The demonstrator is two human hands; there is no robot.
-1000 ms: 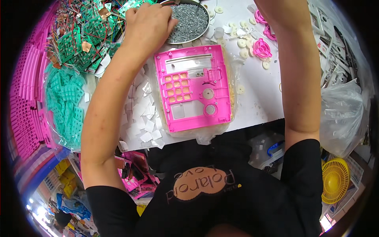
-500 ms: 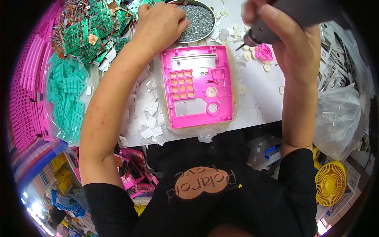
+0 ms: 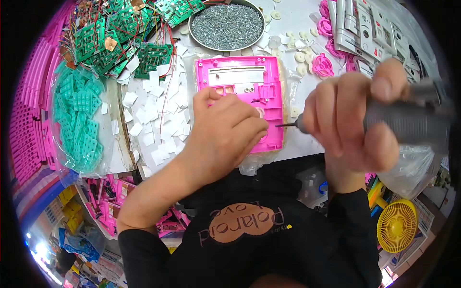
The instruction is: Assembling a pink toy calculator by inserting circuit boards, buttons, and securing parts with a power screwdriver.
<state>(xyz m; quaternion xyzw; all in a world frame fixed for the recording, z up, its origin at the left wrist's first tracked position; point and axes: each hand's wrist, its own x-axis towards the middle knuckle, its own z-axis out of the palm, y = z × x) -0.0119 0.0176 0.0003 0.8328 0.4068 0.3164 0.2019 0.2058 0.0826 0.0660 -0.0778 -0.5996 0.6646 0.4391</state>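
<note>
Pink panel (image 3: pixel 242 91) lies at table centre under the left hand (image 3: pixel 225 132), closed on something unseen, while the right hand (image 3: pixel 353 120) grips a screwdriver (image 3: pixel 403 122) at three o'clock; best driven squarely, panel pinned flat.

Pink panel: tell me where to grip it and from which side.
Pinch the pink panel at its bare far rim, coming from the bowl side. It lies flat; the left hand covers its near part, and the screwdriver in the right hand crowds the right edge.

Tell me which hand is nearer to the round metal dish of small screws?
Left. The left hand lies just below the round metal dish of screws; the right hand is farther right.
</note>
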